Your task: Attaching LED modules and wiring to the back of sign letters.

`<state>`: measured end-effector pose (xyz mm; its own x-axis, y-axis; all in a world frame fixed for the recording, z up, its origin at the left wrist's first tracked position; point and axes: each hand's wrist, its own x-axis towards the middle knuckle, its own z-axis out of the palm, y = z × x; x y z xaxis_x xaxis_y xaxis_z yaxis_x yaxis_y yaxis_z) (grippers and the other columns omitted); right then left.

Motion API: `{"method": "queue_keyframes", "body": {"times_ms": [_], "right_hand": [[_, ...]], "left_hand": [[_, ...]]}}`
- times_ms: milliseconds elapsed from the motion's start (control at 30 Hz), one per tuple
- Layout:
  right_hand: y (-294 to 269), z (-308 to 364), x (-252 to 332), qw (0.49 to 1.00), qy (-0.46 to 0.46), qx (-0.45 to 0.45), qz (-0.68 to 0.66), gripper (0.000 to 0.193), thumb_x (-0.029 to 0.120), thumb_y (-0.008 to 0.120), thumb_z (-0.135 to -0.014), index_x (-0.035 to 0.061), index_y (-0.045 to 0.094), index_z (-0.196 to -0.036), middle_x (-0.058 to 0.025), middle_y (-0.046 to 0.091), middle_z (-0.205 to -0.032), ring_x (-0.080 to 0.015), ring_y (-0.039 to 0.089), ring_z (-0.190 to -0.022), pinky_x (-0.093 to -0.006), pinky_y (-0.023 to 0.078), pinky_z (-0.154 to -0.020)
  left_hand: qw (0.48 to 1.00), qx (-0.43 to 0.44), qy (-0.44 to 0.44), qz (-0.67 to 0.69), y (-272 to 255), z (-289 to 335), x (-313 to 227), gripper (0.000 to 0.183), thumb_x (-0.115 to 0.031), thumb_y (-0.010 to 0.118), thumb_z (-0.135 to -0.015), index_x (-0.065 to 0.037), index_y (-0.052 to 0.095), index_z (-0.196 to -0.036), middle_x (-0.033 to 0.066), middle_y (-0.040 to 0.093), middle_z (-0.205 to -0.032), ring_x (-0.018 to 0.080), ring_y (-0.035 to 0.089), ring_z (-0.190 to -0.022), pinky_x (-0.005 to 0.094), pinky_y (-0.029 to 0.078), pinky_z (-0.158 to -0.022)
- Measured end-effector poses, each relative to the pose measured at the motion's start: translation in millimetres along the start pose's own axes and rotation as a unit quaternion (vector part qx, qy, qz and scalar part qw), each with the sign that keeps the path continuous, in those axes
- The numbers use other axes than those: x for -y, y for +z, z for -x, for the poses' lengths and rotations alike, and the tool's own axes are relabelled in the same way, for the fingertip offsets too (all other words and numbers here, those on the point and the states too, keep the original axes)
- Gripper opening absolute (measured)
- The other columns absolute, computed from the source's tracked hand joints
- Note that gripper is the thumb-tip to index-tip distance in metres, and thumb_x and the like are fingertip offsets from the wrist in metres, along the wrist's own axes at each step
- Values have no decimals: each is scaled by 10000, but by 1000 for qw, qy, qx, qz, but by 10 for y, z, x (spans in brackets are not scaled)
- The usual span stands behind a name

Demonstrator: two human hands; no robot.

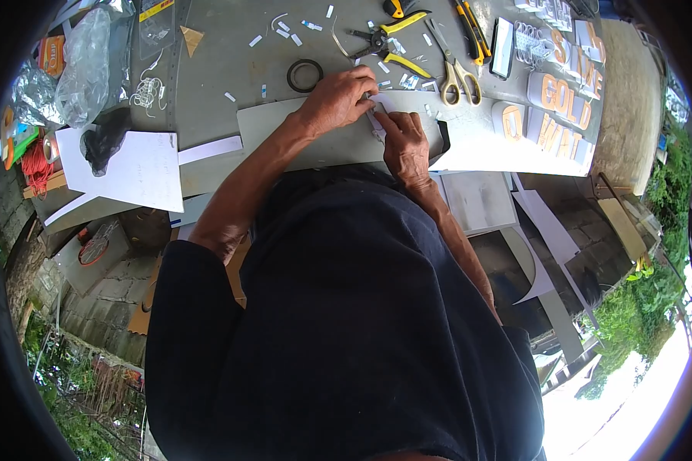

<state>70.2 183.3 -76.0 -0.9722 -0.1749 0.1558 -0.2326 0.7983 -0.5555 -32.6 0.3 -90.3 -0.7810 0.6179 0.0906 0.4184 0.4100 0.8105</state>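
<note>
My left hand (340, 97) is closed, its fingertips pinching the upper end of a small white piece (383, 102) at the near side of the grey table. From the right, my right hand (406, 146) grips the lower part of that piece, thumb and fingers pressed together. The fingers cover much of it, so its full shape is hidden. Under both hands lies a flat grey sheet (284, 131). Just beyond my left hand rests a black ring (291, 76), like a roll of tape. Scissors with cream handles (451, 77) lie beyond my right hand.
Wire strippers with yellow handles (377, 40), a yellow-black cutter knife (473, 32) and a phone (501, 48) lie farther back. Small LED-like strips (283, 33) are scattered around. Cut-out letters (557, 92) fill the right side; white sheet (123, 165) and plastic bags (84, 69) the left.
</note>
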Motion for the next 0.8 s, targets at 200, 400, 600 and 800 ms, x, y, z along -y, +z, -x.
{"method": "queue_keyframes", "body": {"times_ms": [200, 400, 600, 800], "right_hand": [[-133, -62, -49, 998, -8, 56, 13, 447, -103, 565, -816, 81, 711, -1197, -111, 671, -1095, -312, 622, -1010, -418, 535, -855], [-292, 96, -63, 993, 88, -24, -71, 344, -91, 605, -843, 76, 742, -1111, -109, 693, -1040, -310, 650, -980, -410, 531, -851], [-229, 297, -71, 998, 41, 16, -43, 172, 118, 765, -841, 79, 720, -1003, -93, 653, -974, -300, 617, -941, -425, 513, -809], [-52, 306, -70, 999, 0, 11, 48, 190, 209, 796, -803, 114, 692, -932, -59, 595, -920, -278, 568, -902, -425, 434, -783]], "left_hand": [[1000, 13, -11, -6, 4, -17, -1, 200, -77, 779, -813, -25, 676, -977, 91, 651, -1053, 325, 676, -899, 415, 552, -785], [999, 19, -24, -26, 2, -44, -57, 227, -68, 783, -793, -30, 638, -964, 99, 630, -1002, 330, 667, -876, 432, 546, -773], [999, 33, -29, -19, 1, -106, 27, 266, -58, 805, -764, -39, 638, -970, 107, 632, -991, 335, 658, -860, 435, 535, -771], [998, 38, -57, -13, 33, -95, -58, 325, -86, 852, -742, -46, 644, -988, 102, 638, -997, 320, 650, -868, 425, 523, -773]]}}
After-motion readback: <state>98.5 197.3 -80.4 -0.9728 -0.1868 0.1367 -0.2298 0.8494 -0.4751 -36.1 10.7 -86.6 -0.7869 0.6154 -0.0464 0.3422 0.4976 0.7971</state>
